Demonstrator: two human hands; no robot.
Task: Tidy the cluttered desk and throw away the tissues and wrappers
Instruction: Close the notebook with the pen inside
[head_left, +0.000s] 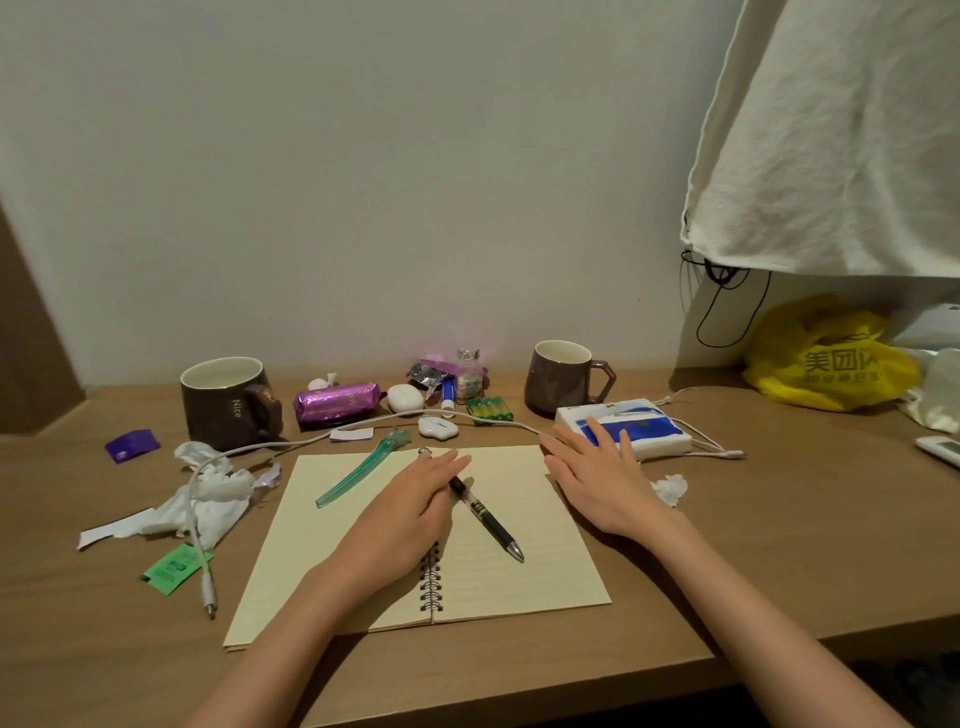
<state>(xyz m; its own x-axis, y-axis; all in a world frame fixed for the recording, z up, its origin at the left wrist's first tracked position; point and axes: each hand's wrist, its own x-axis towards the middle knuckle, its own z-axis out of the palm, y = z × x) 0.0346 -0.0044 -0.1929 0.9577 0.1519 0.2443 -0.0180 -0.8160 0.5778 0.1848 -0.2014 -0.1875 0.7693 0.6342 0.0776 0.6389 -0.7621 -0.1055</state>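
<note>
An open spiral notebook (524, 551) lies at the desk's front middle. My left hand (410, 512) rests flat on its spine, fingers straight, touching the top of a black pen (488, 522). My right hand (597, 478) lies flat at the notebook's right edge, holding nothing. A green pen (358, 470) lies on the left page. Crumpled white tissues (208, 499) are heaped left of the notebook, and a small tissue ball (670, 488) sits to the right. A green wrapper (174, 569), a purple wrapper (132, 444) and a purple snack pack (337, 402) lie on the left.
Two brown mugs (228, 402) (563, 376) stand at the back. A white cable (200, 519) crosses the desk. A tissue pack (628, 426), green batteries (491, 408), a small bottle (468, 374), a glue stick (448, 397) and a yellow bag (826, 358) sit behind.
</note>
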